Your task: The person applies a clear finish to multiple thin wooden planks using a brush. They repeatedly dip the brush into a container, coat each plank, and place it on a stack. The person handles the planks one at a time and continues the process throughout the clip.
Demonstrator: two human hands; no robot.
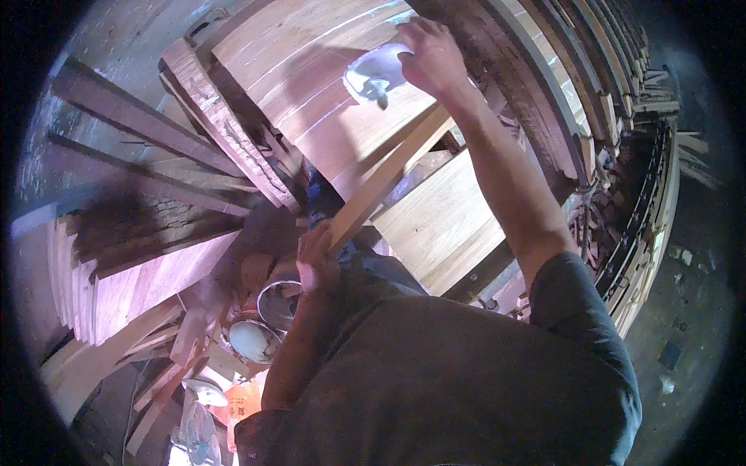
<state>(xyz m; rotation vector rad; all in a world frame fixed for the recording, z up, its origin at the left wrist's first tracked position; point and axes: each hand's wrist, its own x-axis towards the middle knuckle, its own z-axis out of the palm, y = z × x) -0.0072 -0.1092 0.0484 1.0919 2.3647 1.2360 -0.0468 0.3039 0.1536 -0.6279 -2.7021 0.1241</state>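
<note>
My right hand point(431, 60) is stretched far forward, its fingers closed on a white plastic bottle point(374, 68) tipped with its short, dark-ended nozzle pointing down. Beneath it lies a wide wooden panel point(303, 101) made of joined boards, with thin white lines running along it. My left hand point(316, 260), close to my body, grips the near end of a long wooden strip point(381, 180). That strip slants away from me, its far end close to my right forearm. To its right is a shorter pale board point(444, 221).
A bark-edged plank point(225, 116) stands left of the panel. Stacked boards point(148, 287) and loose dark planks point(132, 116) fill the left side. Buckets point(255, 342) stand near my left forearm. Long timbers point(556, 85) line the right, beside a rack of wood scraps point(614, 217).
</note>
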